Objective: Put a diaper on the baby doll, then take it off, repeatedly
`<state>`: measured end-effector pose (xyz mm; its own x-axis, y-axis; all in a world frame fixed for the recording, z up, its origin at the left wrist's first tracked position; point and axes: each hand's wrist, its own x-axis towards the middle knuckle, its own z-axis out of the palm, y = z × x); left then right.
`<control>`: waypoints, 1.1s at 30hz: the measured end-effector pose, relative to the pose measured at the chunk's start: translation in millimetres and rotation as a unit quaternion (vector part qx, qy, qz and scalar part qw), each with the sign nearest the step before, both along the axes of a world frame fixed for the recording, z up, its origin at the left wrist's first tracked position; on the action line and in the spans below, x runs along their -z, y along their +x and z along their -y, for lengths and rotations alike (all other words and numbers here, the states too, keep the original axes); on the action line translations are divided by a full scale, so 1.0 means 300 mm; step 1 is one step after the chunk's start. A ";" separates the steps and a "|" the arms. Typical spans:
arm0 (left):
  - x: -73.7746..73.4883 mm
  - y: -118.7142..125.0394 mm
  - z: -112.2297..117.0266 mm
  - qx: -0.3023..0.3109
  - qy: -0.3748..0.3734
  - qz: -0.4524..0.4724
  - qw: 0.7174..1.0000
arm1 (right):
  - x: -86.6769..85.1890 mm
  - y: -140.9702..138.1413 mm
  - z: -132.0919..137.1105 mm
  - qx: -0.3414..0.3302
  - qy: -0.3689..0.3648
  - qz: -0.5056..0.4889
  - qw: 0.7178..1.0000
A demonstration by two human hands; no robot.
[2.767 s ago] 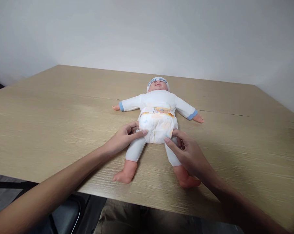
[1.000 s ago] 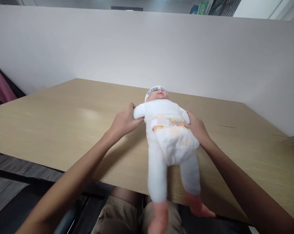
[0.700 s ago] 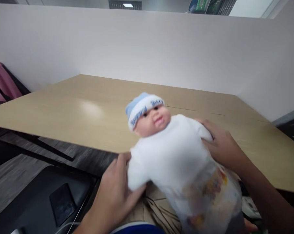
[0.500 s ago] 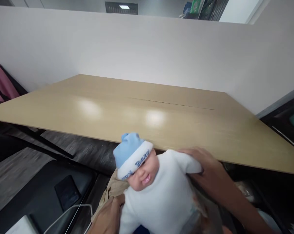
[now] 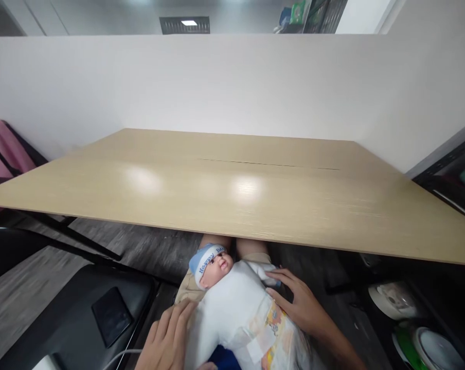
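Observation:
A baby doll (image 5: 232, 293) lies face up across my lap. It wears a blue and white knit cap (image 5: 207, 262) with "Happy Baby" lettering, a white long-sleeved top and a printed diaper (image 5: 273, 334). My left hand (image 5: 166, 334) is at the doll's near arm, its fingers along the sleeve and its thumb tip showing low beside the arm. On the other side, my right hand (image 5: 294, 298) closes round the end of the doll's far sleeve, thumb near the diaper's waist. Both hands are around the doll's arms.
A wooden table (image 5: 255, 200) spans the view ahead, its front edge just past the doll's head. At left, a phone (image 5: 112, 316) rests on a black chair (image 5: 74, 298), with a white cable (image 5: 122, 354) beside it. Round containers (image 5: 429, 349) stand low at right.
The doll has gone from raised and tilted near the table edge to lying lower on my lap. Both hands have moved with it, and the diaper now shows clearly.

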<state>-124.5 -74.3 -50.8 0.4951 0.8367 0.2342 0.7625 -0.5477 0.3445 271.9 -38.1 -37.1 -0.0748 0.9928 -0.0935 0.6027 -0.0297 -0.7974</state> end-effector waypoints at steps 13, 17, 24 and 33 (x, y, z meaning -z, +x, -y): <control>-0.177 0.437 -0.220 0.314 -0.216 0.152 0.912 | 0.016 -0.001 0.077 0.029 0.009 -0.025 0.999; -0.199 0.419 -0.215 0.306 -0.187 0.177 0.916 | 0.057 0.049 0.035 0.087 0.058 0.036 0.994; -0.253 0.246 -0.183 0.336 -0.292 0.193 0.875 | -0.085 -0.031 0.046 -0.048 0.098 0.050 0.993; -0.260 0.454 -0.285 0.290 -0.175 0.162 0.927 | -0.251 -0.009 0.147 -0.127 -0.023 0.119 0.984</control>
<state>11.8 11.1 27.3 0.8367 0.5040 0.2142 0.1998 -0.6452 0.7374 269.2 -82.2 38.3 -0.2910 0.9390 -0.1831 0.7655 0.1137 -0.6333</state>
